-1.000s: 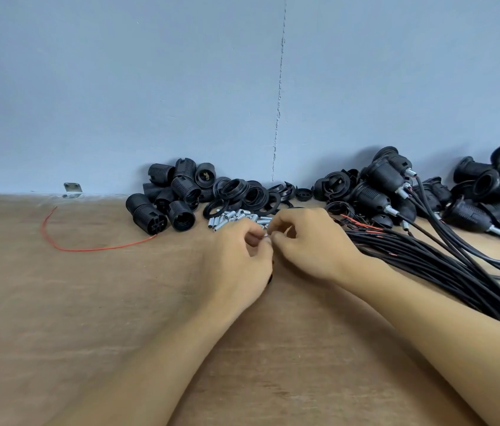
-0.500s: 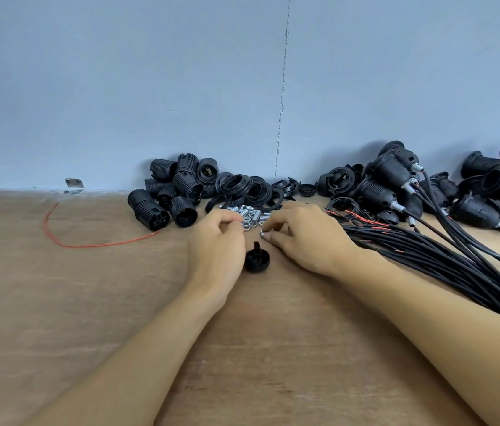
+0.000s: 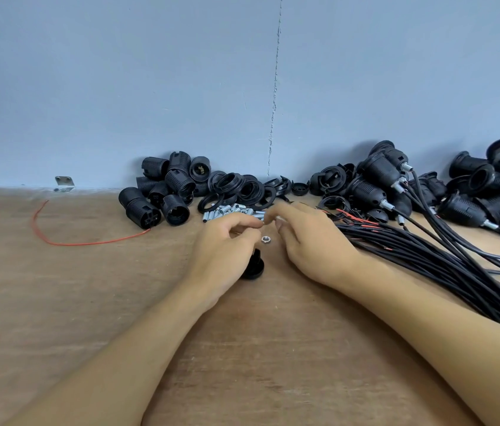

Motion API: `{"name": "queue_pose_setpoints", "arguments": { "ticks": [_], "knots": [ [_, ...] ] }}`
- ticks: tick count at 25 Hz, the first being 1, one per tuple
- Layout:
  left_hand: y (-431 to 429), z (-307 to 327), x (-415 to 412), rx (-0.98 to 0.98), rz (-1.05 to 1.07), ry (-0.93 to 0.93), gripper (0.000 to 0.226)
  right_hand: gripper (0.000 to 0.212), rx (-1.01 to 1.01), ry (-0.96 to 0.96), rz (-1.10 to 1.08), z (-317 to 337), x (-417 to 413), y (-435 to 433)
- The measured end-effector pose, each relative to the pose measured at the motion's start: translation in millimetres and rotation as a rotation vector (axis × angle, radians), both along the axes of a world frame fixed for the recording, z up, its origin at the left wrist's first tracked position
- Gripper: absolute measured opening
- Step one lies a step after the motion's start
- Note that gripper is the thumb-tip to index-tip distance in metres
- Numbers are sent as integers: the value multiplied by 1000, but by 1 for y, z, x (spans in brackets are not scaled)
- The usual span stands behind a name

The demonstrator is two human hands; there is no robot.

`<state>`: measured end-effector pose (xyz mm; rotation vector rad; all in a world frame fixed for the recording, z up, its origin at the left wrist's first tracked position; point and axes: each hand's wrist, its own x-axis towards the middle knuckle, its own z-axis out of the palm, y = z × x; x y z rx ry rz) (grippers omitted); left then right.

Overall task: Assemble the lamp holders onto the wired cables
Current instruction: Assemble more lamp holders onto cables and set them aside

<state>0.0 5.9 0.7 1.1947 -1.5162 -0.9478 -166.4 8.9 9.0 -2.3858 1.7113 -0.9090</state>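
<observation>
Both hands are meeting fingertip to fingertip over a small metal nut [image 3: 264, 239] that is now lying bare on the table, where half a second ago they were down among the metal parts. The left hand [image 3: 227, 247] has also drifted across the black cap [image 3: 252, 268] that was showing fully between them.

A blue wall [image 3: 181, 72] is rising behind the brown table [image 3: 58, 302]. On the right, a thick bundle of black wired cables [image 3: 442, 262] is fanning across the tabletop, its stripped red ends [image 3: 356, 217] pointing toward the right hand [image 3: 313, 244]. Behind the bundle, lamp holders already fitted to cables [image 3: 381, 179] are piling against the wall. The left hand's fingers are curling, thumb and forefinger closing together; the right hand's fingers are bending toward the same spot. Blur is hiding what either is pinching, so I cannot tell. Loose lamp holder bodies [image 3: 165, 192] are heaping at the wall left of centre, with black threaded rings [image 3: 242, 189] lying just beside them. A red wire [image 3: 67, 242] is curving across the table on the left. The cap is sitting on the table, partly under the left hand. Short metal tubes [image 3: 227, 210] are lying in a small pile just beyond the fingertips. A metal bracket [image 3: 64, 182] is sitting where the table is meeting the wall.
</observation>
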Motion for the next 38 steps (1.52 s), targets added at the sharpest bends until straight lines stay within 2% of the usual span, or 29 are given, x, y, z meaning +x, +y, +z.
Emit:
{"name": "queue_pose_setpoints", "arguments": {
  "ticks": [3,7,10,13,18,22,25,28,33,38],
  "knots": [
    [-2,-3,-1,13,33,-4,35,28,61,85,0,-3,3,1],
    [-4,-5,0,20,44,-35,34,19,56,158,-7,-4,2,-1],
    [-3,-4,0,6,39,-20,28,16,4,57,-9,-5,-2,0],
    [0,-1,0,-23,-18,-28,28,14,-81,-70,85,-4,-4,3],
    [1,1,3,58,-162,11,27,13,-148,-120,147,-3,-7,7],
    [1,2,5,75,-143,117,20,21,-169,-175,150,-1,-3,9],
    [-1,0,3,69,-51,149,17,31,-93,-279,131,-2,-2,11],
    [-1,0,3,57,-8,167,16,21,42,-426,134,-1,-3,14],
    [0,-2,5,11,-30,148,19,15,25,-440,140,-1,-2,16],
    [-1,-1,9,46,-60,235,11,13,-7,-425,121,-2,-2,17]
  ]
}}
